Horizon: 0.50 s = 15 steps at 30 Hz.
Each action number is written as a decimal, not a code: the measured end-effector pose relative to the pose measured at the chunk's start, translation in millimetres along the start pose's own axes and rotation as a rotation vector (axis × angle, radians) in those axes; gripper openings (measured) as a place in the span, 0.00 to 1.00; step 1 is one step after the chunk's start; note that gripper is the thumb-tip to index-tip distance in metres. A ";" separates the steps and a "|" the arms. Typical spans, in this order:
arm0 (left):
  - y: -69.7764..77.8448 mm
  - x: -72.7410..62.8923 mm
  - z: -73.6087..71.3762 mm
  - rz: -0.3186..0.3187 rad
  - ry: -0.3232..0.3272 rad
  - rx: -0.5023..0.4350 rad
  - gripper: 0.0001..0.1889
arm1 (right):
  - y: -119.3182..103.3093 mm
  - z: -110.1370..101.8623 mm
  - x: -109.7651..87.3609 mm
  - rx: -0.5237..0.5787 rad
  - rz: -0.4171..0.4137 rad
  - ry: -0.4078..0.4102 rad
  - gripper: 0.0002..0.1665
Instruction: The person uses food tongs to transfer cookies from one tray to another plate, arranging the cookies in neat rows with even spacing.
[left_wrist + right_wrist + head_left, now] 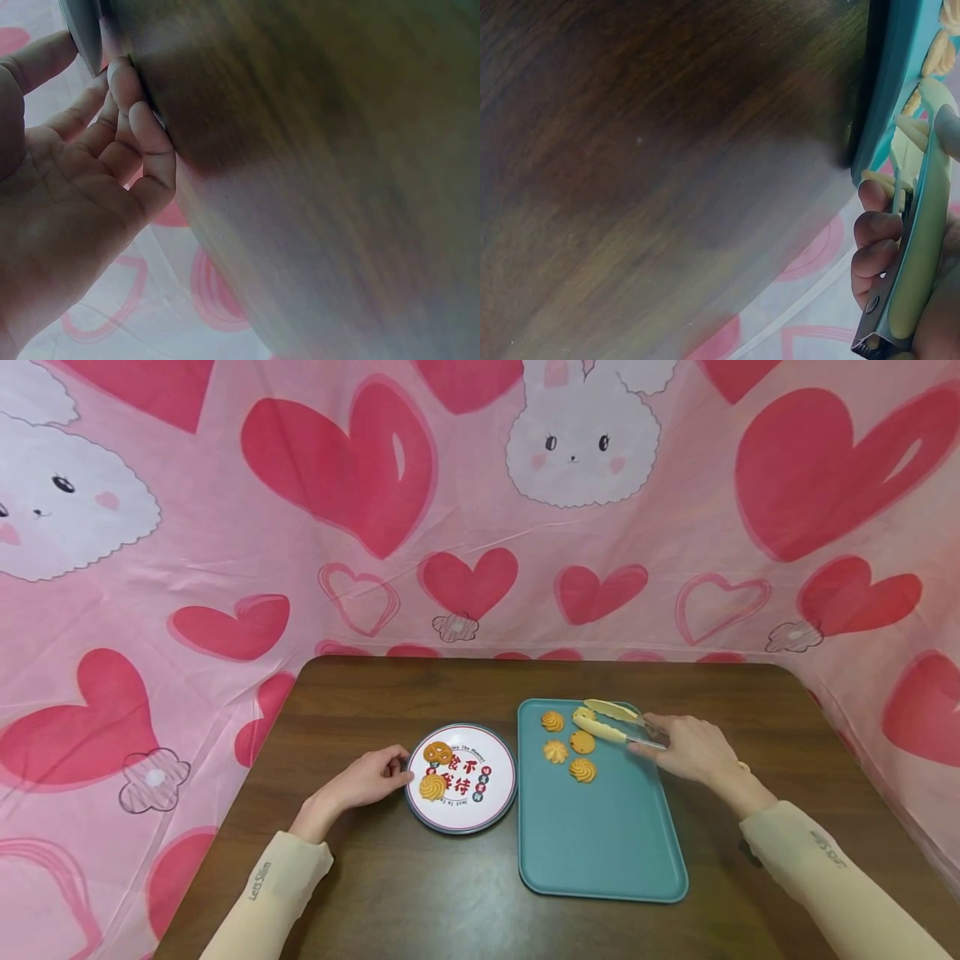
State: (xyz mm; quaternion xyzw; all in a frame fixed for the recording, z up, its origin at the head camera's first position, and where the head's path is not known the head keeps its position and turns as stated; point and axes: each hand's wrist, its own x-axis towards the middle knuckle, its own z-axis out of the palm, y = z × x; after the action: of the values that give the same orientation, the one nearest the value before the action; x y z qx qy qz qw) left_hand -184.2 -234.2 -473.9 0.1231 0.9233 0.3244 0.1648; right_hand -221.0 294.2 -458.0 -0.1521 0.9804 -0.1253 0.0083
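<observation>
At the far end of the teal tray (pixel 600 852), the tongs (pixel 603 730) are held with their 2 cream tips spread about the far right cookie (pixel 584 713); contact cannot be told. Judged risks: the cookie could be cracked by too hard a squeeze, or dropped if caught only by an edge; the speckled cookie (pixel 581 742), close to the near tip, could be nudged by a low sweep. Tongs appearance: cream ends, bare metal shanks, a long pale grip strip on the handle. Their handles are clamped in the fingers of the right hand (pixel 693 747). 3 more cookies, ridged and golden, are grouped nearby on the tray. To the left, just beside it, the white plate (pixel 480 815) is marked with red characters; 1 pretzel (pixel 438 752) and 1 swirled cookie (pixel 432 788) are carried near its left rim, which is pinched by the left hand (pixel 375 776). These could be shifted by a tug. Everything is borne by a brown wood-grained surface (pixel 375 877).
</observation>
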 end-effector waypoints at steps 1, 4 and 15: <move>0.1 0.1 0.1 -0.001 0.001 0.000 0.17 | 0.1 0.2 0.2 -0.001 0.001 -0.001 0.53; 0.5 0.2 -0.1 -0.005 0.002 0.002 0.17 | 0.0 0.4 0.4 -0.002 0.004 0.000 0.53; 0.4 -0.3 -0.1 -0.015 -0.003 -0.006 0.17 | -2.8 -1.1 0.3 0.019 0.010 -0.014 0.52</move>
State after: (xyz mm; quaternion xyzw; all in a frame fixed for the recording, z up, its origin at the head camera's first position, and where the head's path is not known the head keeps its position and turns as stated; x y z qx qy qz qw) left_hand -183.8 -234.1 -473.5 0.1161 0.9230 0.3257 0.1687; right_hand -220.6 291.9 -456.3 -0.1478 0.9798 -0.1334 0.0171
